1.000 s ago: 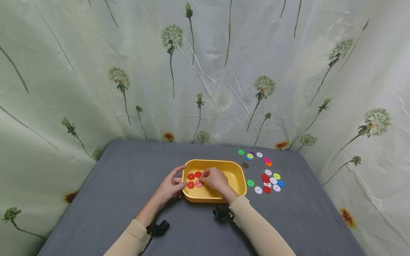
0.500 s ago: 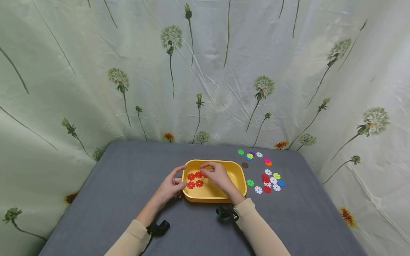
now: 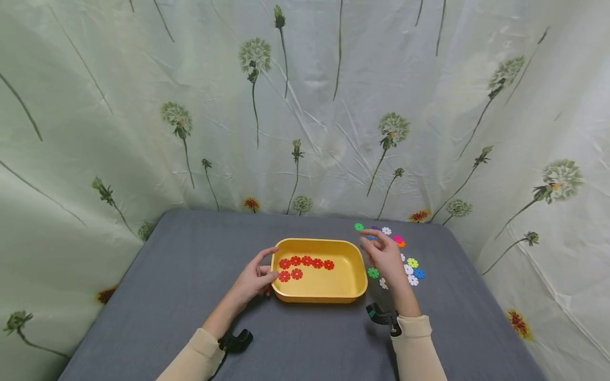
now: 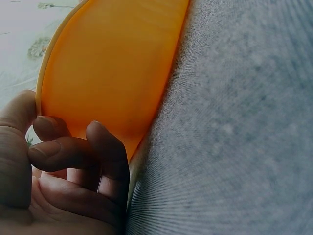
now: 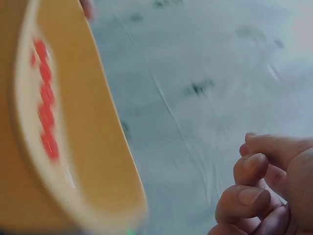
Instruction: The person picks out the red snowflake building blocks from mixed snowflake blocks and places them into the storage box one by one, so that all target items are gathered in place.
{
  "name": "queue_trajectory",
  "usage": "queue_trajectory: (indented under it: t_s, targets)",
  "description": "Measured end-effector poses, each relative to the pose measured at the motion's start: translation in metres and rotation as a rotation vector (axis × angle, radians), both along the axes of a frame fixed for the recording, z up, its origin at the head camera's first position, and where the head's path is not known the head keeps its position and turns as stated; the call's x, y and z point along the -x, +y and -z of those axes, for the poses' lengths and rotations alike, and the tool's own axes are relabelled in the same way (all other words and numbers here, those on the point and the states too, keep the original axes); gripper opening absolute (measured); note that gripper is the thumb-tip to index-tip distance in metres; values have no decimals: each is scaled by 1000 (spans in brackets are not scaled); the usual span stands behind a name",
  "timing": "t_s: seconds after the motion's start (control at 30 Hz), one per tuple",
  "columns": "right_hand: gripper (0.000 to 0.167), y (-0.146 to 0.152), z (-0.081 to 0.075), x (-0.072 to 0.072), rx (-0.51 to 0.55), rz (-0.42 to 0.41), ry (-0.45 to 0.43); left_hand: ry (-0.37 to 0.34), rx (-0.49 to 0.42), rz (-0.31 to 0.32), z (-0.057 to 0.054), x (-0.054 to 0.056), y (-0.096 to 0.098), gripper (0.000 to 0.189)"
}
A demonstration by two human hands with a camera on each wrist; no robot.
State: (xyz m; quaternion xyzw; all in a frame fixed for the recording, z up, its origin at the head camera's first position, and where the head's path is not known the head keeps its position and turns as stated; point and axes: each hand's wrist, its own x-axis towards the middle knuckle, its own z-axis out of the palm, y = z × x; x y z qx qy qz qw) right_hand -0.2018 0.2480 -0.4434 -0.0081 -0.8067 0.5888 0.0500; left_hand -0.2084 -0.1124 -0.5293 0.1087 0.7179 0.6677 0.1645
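A yellow plastic tray lies on the table in the head view, with several red flower-shaped plastic discs flat inside, in a longer far row and a shorter near one. My left hand holds the tray's left end by the rim; in the left wrist view its curled fingers lie against the outer wall. To the right of the tray, my right hand hovers above loose discs, partly covering them. Its fingers are loosely bent, thumb and forefinger apart, and I see nothing held.
Loose discs spread right of the tray: a green disc, a blue disc, a yellow disc, a white disc and an orange disc. A flower-print curtain hangs behind the grey tabletop.
My right hand has left the red discs in the tray and moved right, past the rim, over the loose discs. The full far row now shows. My left hand has stayed at the tray.
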Motion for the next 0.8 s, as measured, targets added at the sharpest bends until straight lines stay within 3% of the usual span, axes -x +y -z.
queue_trajectory:
  t_s: [0.27, 0.47, 0.6, 0.8]
  targets:
    - [41, 69, 17, 0, 21, 115, -83, -19, 7, -18, -1, -1, 0, 68]
    - [48, 96, 34, 1, 65, 158, -148, -23, 14, -20, -1, -1, -1, 68]
    - [49, 108, 44, 0, 42, 189, -172, -25, 12, -17, -1, -1, -1, 68]
    - [52, 121, 61, -4, -72, 196, -268, -29, 10, -15, -1, 0, 0, 67]
